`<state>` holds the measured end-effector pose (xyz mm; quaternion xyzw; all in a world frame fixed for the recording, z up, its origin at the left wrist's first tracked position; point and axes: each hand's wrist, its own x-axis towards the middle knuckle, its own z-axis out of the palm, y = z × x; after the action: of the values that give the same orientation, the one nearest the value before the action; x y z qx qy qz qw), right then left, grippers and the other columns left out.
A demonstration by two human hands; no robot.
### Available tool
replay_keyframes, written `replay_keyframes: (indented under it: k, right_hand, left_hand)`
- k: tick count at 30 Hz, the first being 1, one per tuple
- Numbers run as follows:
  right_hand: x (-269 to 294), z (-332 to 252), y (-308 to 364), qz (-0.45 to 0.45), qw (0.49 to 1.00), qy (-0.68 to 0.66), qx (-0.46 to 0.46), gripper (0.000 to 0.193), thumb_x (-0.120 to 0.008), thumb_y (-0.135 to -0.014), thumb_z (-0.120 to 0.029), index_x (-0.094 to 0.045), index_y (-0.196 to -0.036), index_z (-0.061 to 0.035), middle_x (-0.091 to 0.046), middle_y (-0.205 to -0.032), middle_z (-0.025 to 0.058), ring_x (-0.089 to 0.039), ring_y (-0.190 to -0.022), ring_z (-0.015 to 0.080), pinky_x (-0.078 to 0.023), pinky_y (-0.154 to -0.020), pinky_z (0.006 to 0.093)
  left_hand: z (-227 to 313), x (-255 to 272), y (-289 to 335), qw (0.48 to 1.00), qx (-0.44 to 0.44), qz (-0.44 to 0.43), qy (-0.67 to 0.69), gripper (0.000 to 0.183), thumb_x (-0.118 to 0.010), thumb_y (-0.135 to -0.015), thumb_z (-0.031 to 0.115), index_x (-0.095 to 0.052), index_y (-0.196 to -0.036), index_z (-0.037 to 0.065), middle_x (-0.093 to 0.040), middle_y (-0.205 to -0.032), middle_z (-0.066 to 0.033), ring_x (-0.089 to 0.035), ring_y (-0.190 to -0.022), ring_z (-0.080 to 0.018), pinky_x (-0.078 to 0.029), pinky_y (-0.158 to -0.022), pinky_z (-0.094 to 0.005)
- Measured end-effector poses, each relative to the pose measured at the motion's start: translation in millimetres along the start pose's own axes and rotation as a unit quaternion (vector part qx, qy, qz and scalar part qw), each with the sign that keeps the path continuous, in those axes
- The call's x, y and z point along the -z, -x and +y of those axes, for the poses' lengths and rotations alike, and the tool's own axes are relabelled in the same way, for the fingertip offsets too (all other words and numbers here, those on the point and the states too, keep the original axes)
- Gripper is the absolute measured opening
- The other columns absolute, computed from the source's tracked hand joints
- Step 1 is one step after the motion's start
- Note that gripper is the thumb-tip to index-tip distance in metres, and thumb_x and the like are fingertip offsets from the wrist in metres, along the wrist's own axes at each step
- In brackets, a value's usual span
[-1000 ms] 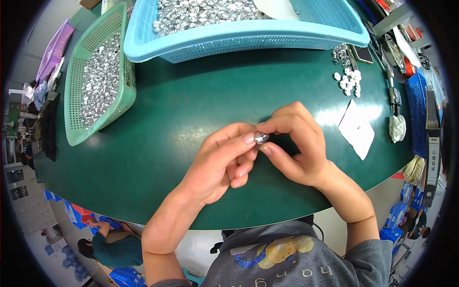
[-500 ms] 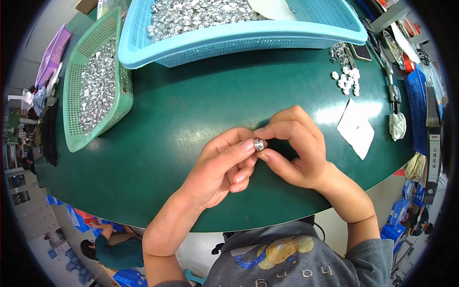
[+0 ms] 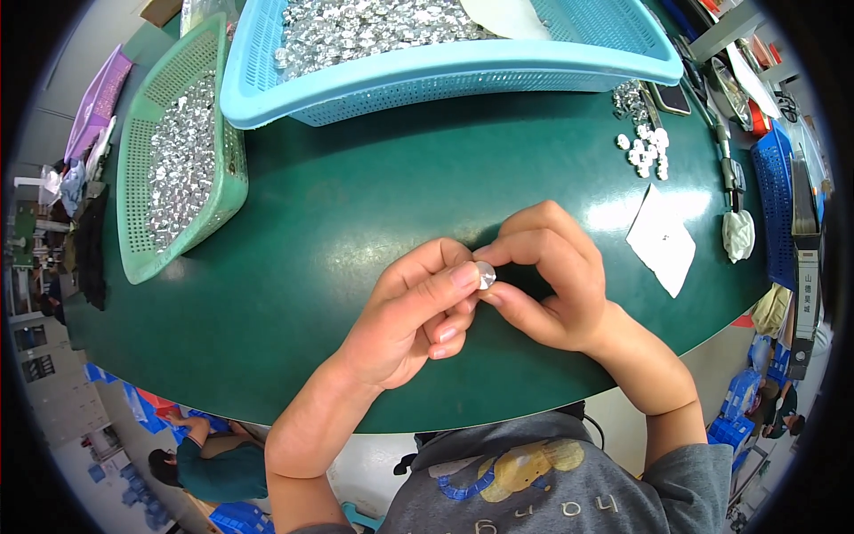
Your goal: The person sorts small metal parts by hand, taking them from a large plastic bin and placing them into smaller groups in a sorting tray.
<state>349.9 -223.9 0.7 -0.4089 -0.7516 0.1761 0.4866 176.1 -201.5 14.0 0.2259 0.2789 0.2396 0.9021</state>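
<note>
Between my hands, over the green table [image 3: 356,214], is a small round silvery metal part [image 3: 486,275] with a flat, shiny face turned up. My left hand [image 3: 409,307] pinches its left side between thumb and forefinger, the other fingers curled below. From the right, my right hand [image 3: 556,276] has its thumb and forefinger closed on the part's edges. A light blue basket [image 3: 463,71] full of similar small metal parts [image 3: 374,27] stands beyond my hands. At the left is a green basket [image 3: 233,169], also filled with such parts.
White round pieces [image 3: 648,151] and loose metal parts [image 3: 630,100] lie at the far right beside a phone [image 3: 672,98]. A white paper sheet [image 3: 663,245] lies nearer. A caliper-like tool [image 3: 731,173] and a blue basket [image 3: 776,205] line the right edge. A co-worker [image 3: 218,463] sits at lower left.
The metal part has been turned in my fingers: its ridged side showed before, its flat round face shows now. Both hands have stayed in nearly the same place.
</note>
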Motion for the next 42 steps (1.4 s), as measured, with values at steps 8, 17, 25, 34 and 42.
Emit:
replay_keyframes:
  k: [8,17,25,34,42]
  right_hand:
    - [-4.9,1.5,1.4,-0.009,1.0,0.005,-0.008,0.028,-0.069,-0.066,-0.012,-0.057,-0.09,-0.0056,-0.054,-0.079,0.0074,-0.053,-0.067,0.0233,-0.042,-0.057,0.0318]
    - [-24.0,-8.0,-1.1,-0.158,0.961,0.226,-0.015,0.036,-0.065,-0.066,-0.009,-0.06,-0.101,-0.0176,-0.046,-0.078,0.0019,-0.048,-0.074,0.018,-0.038,-0.065,0.0314]
    - [-14.8,-1.3,2.2,-0.118,0.989,0.072,-0.044,0.026,-0.07,-0.063,-0.009,-0.06,-0.087,-0.0104,-0.05,-0.078,0.0027,-0.05,-0.07,0.02,-0.038,-0.06,0.0325]
    - [-3.0,-1.4,0.0,0.029,0.999,-0.014,-0.002,0.027,-0.072,-0.061,-0.006,-0.061,-0.086,-0.0057,-0.052,-0.072,0.0048,-0.051,-0.062,0.0181,-0.039,-0.052,0.0281]
    - [-1.8,-2.0,-2.2,0.037,0.999,-0.018,0.006,0.029,-0.072,-0.061,-0.007,-0.061,-0.087,-0.0054,-0.053,-0.073,0.0055,-0.051,-0.063,0.0184,-0.04,-0.053,0.0284]
  left_hand:
    - [0.0,4.3,1.6,0.999,-0.033,0.009,-0.042,0.017,-0.051,-0.088,0.022,-0.048,-0.086,0.005,-0.049,-0.073,-0.0022,-0.042,-0.052,-0.0048,-0.033,-0.04,-0.0178]
    - [29.5,22.0,0.6,0.95,-0.222,0.22,0.016,0.012,-0.057,-0.079,0.015,-0.049,-0.085,0.008,-0.057,-0.084,-0.0082,-0.052,-0.06,-0.0111,-0.043,-0.048,-0.0235]
    - [16.1,17.0,-3.2,0.974,-0.148,0.164,-0.051,0.013,-0.046,-0.081,0.011,-0.049,-0.091,0.003,-0.054,-0.083,-0.0079,-0.053,-0.062,-0.0122,-0.042,-0.045,-0.0228]
    - [5.4,1.4,-0.3,0.998,0.026,0.02,-0.056,0.024,-0.047,-0.089,0.018,-0.05,-0.102,-0.002,-0.048,-0.076,-0.0021,-0.041,-0.052,-0.0041,-0.032,-0.037,-0.0167]
    - [6.7,-0.3,-0.5,0.999,0.039,-0.004,-0.013,0.024,-0.046,-0.091,0.018,-0.048,-0.104,-0.001,-0.047,-0.078,-0.002,-0.039,-0.052,-0.0035,-0.032,-0.037,-0.0154]
